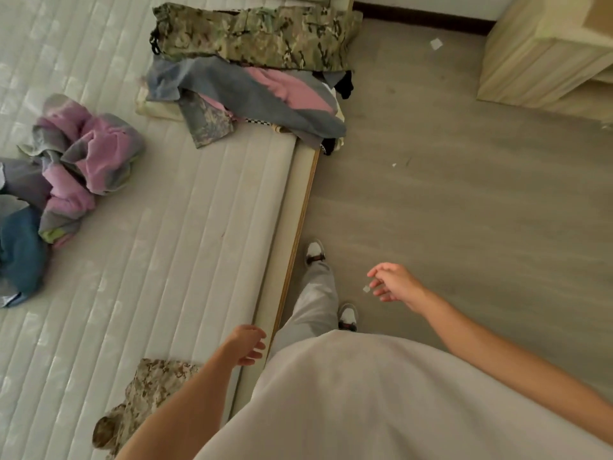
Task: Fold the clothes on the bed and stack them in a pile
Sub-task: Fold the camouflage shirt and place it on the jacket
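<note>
A pile of clothes lies at the bed's far right edge: folded green camouflage trousers [258, 36] behind a loose grey and pink garment [252, 94]. A crumpled pink and grey heap [83, 164] with a blue garment [20, 254] sits at the left of the mattress [172, 234]. A tan camouflage garment [146, 396] lies at the near edge, partly hidden by my left forearm. My left hand [247, 343] hangs over the mattress edge, fingers loosely curled, holding nothing. My right hand [393, 282] hovers over the floor, fingers relaxed and empty.
The bed's wooden side rail [298, 234] runs along my legs and white shoes [315, 252]. Grey floor [481, 200] spreads to the right with small scraps of paper on it. A pale wooden cabinet [547, 58] stands at the far right by the wall.
</note>
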